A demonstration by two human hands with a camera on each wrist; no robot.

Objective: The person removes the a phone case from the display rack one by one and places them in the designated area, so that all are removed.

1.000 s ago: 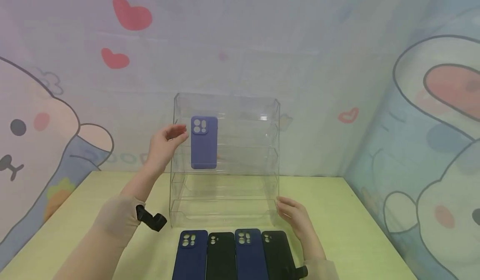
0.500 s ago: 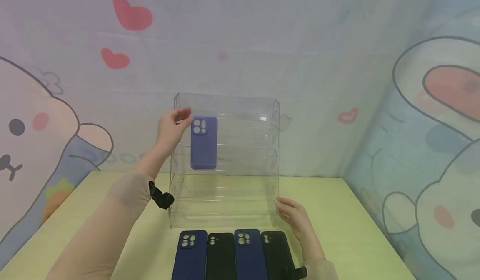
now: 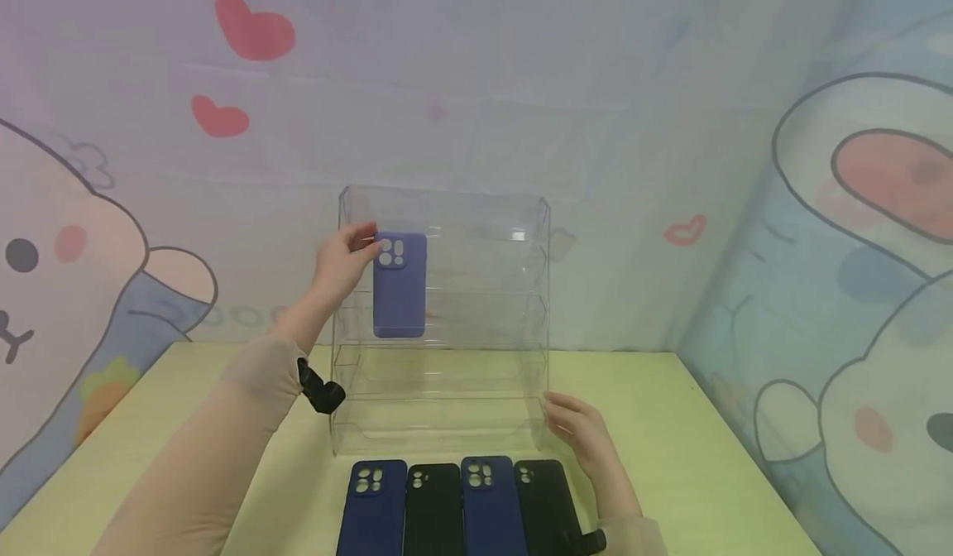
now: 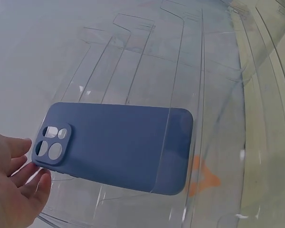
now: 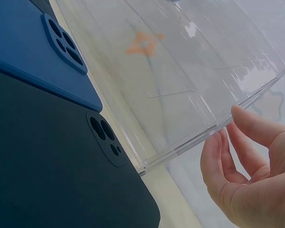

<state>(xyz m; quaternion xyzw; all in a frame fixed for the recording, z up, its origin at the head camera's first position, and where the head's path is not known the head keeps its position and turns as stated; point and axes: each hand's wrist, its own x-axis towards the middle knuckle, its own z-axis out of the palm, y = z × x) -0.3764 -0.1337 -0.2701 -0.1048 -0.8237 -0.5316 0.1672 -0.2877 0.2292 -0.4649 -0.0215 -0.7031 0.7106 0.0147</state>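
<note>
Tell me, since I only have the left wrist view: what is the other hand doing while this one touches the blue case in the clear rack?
Observer: The right hand rests with relaxed fingers against the lower right corner of the clear rack.
Operator: Are there more cases anywhere?
Observer: Yes, four lie in a row on the table in front of the rack: a dark blue case, a black case, a second dark blue case and a second black case.
Operator: Where in the rack does the case sit?
Observer: The lavender-blue case stands upright in the upper left part, with the left hand at its camera end.
</note>
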